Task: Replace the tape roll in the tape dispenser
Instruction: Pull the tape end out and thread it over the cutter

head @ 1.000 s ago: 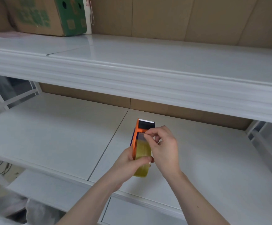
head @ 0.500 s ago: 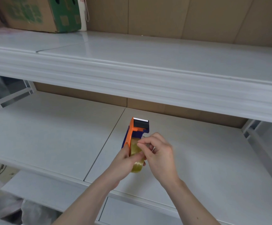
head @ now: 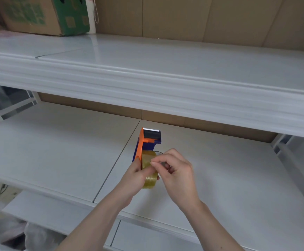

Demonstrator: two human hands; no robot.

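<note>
Above the lower white shelf (head: 57,156), I hold the orange-and-blue tape dispenser (head: 146,144) with its serrated blade and black roller pointing away from me. My left hand (head: 134,175) is clenched around the frame, thumb pressed on the amber tape roll (head: 148,171) seated in it. My right hand (head: 177,171) pinches at the roll's face with thumb and forefinger, apparently picking for the loose end; whether it has film between the pads I cannot tell. I judge the roll light and rigid, its glossy, slick film thin and prone to sticking to itself, best taken by the edges. The hard plastic frame gives the surest hold, clear of the teeth. 1 cardboard box (head: 44,15) sits on the upper shelf (head: 165,69).
</note>
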